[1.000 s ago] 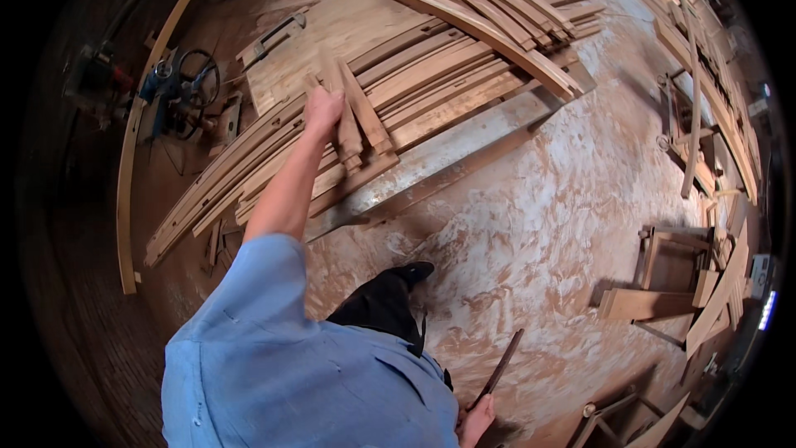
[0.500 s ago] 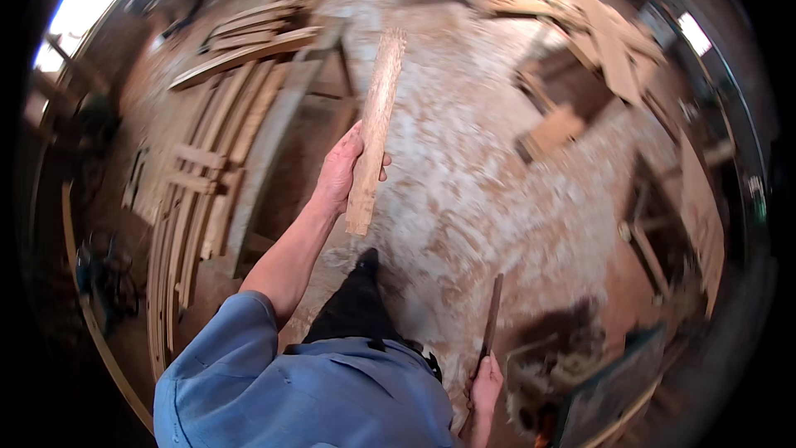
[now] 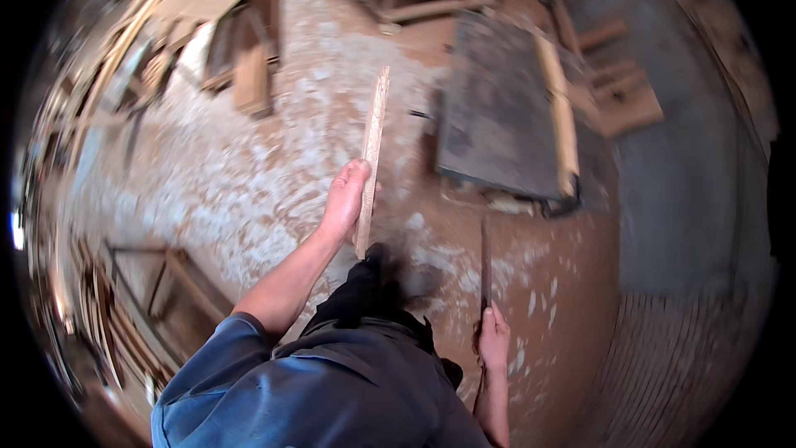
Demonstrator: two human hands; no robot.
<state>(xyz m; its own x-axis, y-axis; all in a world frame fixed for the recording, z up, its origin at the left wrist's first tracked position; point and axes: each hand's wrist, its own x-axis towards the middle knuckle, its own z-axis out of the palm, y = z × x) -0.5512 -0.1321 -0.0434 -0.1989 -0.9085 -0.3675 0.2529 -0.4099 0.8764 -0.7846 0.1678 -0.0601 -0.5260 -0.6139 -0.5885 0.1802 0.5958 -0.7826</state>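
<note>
My left hand (image 3: 347, 197) is closed round the lower half of a short wooden board (image 3: 374, 134), held up in front of me with its narrow edge toward my view. The board's far end looks rough or notched. Lower on the right, my right hand (image 3: 494, 338) grips a long, thin, dark bar (image 3: 487, 261) that points away from me. Its kind I cannot make out; it could be metal or dark wood. The two pieces are apart from each other.
A dark flat-topped table (image 3: 497, 108) with a pale wooden strip (image 3: 557, 108) along its side stands ahead right. Wooden boards (image 3: 251, 75) lie far left. At near left is a wooden frame (image 3: 178, 282) beside stacked strips (image 3: 99, 315). Pale dust covers the floor (image 3: 274, 149).
My view has swung to the right, bringing the dark table ahead. The board in my left hand has turned from its broad face to its narrow edge. Both hands keep their hold.
</note>
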